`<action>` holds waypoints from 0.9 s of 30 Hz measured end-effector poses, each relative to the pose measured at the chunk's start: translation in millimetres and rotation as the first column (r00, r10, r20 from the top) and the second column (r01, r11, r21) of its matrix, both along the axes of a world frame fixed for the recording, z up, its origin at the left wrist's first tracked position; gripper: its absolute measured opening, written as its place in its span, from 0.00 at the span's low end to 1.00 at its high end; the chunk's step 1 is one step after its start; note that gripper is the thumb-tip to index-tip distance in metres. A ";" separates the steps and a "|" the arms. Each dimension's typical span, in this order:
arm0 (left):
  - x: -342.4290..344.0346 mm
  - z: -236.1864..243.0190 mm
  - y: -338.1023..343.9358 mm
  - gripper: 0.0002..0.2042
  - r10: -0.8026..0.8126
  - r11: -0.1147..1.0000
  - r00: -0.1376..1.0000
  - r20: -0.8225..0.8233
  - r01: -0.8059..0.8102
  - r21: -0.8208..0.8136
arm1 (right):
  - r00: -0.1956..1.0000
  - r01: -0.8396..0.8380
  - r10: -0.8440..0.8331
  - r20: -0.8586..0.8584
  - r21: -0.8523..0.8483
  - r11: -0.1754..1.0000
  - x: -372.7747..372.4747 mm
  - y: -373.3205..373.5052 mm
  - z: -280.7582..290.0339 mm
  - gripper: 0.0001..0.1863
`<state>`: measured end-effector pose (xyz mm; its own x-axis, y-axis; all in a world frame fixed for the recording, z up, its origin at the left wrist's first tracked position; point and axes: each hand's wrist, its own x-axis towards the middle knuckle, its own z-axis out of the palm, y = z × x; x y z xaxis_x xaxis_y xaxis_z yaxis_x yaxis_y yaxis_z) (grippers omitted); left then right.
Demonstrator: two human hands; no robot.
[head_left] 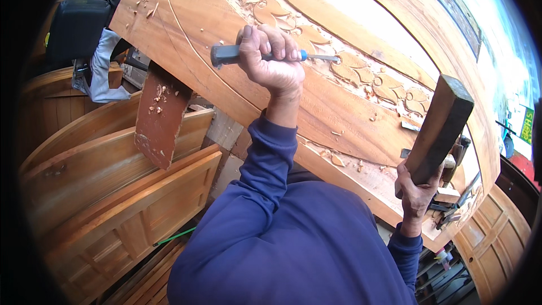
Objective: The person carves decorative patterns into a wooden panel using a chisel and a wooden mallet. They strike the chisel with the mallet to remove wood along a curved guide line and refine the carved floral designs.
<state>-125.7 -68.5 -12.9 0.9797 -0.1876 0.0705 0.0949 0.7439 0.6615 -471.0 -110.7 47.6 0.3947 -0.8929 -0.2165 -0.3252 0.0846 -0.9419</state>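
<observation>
Now carving looks underway on the wooden panel (322, 99) ahead, right hand (418, 189) gripping a squared block (437, 127), left hand (274, 59) clenched round a chisel (228, 55), tip at the carved leaves (351, 69), so a measured tap seems called for.

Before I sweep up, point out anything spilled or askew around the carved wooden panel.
Wood chips are scattered over the carved wooden panel and the reddish-brown board beside it. They look untidy as loose litter; nothing else clearly stands out.
</observation>
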 end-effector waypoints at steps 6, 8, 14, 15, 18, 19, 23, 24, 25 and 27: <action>0.9 -4.7 -1.6 0.22 0.074 0.997 0.992 -0.106 -0.075 -0.006 | 0.998 -0.061 0.062 0.010 -0.057 0.997 1.8 -13.4 3.1 0.42; 0.2 -6.9 -2.9 0.22 0.097 0.995 0.980 -0.172 -0.100 -0.012 | 0.998 -0.057 0.059 0.032 -0.045 0.997 0.3 -16.6 4.0 0.42; 3.0 -7.6 -1.3 0.21 0.073 0.997 0.982 -0.176 -0.073 0.004 | 0.997 -0.054 0.062 0.046 -0.160 0.986 10.3 -23.7 11.3 0.39; 4.7 -6.1 -2.9 0.21 0.067 0.998 0.984 -0.167 -0.064 0.024 | 0.996 -0.053 0.065 0.059 -0.179 0.982 12.8 -25.5 11.8 0.39; 9.4 -1.4 -5.3 0.21 0.035 0.998 0.988 -0.152 -0.025 0.061 | 0.996 -0.052 0.063 0.067 -0.150 0.987 27.8 -29.9 28.3 0.39; 10.2 1.3 -7.6 0.21 -0.001 0.998 0.990 -0.142 0.011 0.068 | 0.997 -0.058 0.065 0.043 -0.155 0.986 32.7 -33.8 35.6 0.39; 9.4 12.4 -16.6 0.20 -0.028 0.991 0.990 -0.137 0.045 0.124 | 0.975 -0.115 0.163 0.149 -0.288 0.951 73.3 -55.9 66.0 0.39; 10.1 10.8 -19.6 0.20 -0.015 0.987 0.991 -0.132 0.035 0.155 | 0.963 -0.121 0.200 0.181 -0.372 0.920 89.3 -64.4 74.7 0.39; 11.0 9.8 -19.5 0.22 0.000 0.990 0.994 -0.113 0.015 0.137 | 0.948 -0.121 0.235 0.213 -0.442 0.889 105.9 -74.5 87.5 0.39; 8.7 11.5 -17.9 0.21 -0.006 0.988 0.996 -0.090 0.020 0.156 | 0.912 -0.151 0.333 0.241 -0.555 0.818 147.1 -85.0 120.8 0.39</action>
